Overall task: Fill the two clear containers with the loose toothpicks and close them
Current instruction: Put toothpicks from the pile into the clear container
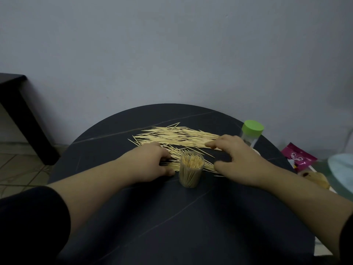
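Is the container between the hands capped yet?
No, the near container stands open with toothpicks showing at its mouth; only the far container carries a green lid.

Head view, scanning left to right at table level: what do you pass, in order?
Dark side table → left hand gripping loose toothpicks → clear open container packed with toothpicks → clear container with green lid → pink foil packet → pale blue object at the right edge.

At mid-frame, the left hand [152,161] gripped loose toothpicks [177,136] beside a full, lidless container [191,170]; the right hand [240,161] lay spread on others.
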